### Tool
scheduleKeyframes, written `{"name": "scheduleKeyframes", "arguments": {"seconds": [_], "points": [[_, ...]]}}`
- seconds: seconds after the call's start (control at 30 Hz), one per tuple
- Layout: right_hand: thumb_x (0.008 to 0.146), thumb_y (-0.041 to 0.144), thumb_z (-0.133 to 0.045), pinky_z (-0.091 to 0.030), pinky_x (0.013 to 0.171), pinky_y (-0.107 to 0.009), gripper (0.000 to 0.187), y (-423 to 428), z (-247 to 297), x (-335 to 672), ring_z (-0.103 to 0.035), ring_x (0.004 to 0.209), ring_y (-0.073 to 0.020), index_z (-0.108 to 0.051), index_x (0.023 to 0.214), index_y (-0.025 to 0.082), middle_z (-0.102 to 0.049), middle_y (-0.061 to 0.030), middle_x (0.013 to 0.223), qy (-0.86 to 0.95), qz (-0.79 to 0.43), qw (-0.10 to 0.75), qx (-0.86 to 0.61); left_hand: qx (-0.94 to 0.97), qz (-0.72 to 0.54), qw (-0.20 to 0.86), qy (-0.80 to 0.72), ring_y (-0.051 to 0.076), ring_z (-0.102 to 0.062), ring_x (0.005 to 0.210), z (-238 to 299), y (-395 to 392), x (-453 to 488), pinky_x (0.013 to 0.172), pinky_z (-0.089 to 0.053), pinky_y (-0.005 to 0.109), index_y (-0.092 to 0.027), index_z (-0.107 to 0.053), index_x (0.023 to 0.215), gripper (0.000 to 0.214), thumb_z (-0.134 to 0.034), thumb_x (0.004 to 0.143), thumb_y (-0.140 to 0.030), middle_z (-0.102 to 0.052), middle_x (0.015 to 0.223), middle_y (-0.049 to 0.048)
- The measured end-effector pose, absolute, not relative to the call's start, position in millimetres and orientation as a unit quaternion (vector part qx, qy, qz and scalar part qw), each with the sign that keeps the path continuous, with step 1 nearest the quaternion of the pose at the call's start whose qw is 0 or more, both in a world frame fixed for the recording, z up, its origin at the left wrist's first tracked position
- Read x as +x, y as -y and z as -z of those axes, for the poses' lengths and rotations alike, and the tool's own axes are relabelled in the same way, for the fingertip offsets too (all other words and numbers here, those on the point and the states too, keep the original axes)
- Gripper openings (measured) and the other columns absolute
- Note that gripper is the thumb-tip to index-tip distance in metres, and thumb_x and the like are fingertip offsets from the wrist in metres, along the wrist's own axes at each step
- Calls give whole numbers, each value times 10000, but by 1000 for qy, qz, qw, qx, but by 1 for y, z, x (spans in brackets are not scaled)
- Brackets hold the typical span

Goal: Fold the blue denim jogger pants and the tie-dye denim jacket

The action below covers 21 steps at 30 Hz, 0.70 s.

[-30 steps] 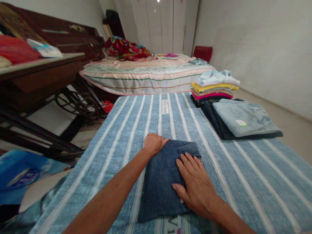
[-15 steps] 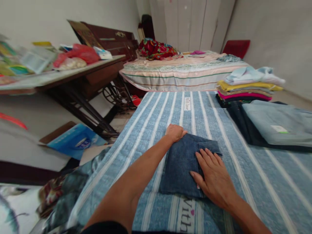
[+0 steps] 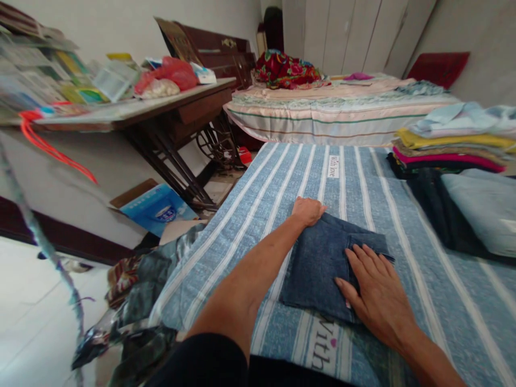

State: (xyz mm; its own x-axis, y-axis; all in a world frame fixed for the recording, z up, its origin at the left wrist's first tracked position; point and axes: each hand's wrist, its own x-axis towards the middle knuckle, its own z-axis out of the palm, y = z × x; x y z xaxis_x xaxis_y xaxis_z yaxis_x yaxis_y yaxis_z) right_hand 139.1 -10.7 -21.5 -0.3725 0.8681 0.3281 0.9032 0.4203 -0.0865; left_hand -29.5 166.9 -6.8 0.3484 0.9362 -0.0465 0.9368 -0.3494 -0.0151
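Folded dark blue jeans (image 3: 316, 269) lie on the blue-and-white striped bedspread (image 3: 278, 183) in front of me. At their far left corner, my left hand (image 3: 308, 210) is closed over the edge; the fingertips are hidden. My right hand (image 3: 379, 287) rests flat on the right part of the jeans, fingers stretched out and thumb apart. Part of the right edge of the jeans is covered by that hand. A small pale tag peeks out near the thumb.
To the right are a stack of folded clothes (image 3: 451, 150) and light grey-blue folded trousers (image 3: 484, 207) over dark ones. A sewing-machine table (image 3: 161, 113) with cluttered items stands on the left. Crumpled clothes (image 3: 149, 290) lie beside the bed's left edge.
My view has turned left, so everything appears shifted to the right and more of the left table shows. Both hands keep their places on the jeans.
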Motion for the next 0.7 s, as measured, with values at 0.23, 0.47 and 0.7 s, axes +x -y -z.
{"name": "scheduleKeyframes", "arguments": {"seconds": [0.23,0.47,0.7], "points": [[900,495,-350,-316,1021,-519,582,12,22,141,-391,1264,-339,-522,1248,62,-535,-178,1289,832,68,166,-525,808,6,5,-589,267,-613,971,2,-159,-27,969,-331,505,-111,-673,958,383,-370,933,-345,-689,943,151],[899,494,-348,-316,1019,-519,583,11,25,142,-401,1255,-343,-527,1241,58,-542,-180,1278,835,70,166,-520,866,-46,11,-499,250,-482,1148,-13,-123,5,974,-360,441,-150,-588,1093,381,-376,919,-415,-615,1146,99],[889,475,-409,-296,1044,-507,566,11,18,137,-382,1279,-333,-514,1276,75,-509,-169,1328,825,60,145,-543,891,16,132,-433,258,-190,1389,6,-115,17,1083,-183,538,-169,-423,1313,563,-200,939,-525,-337,1472,109]]}}
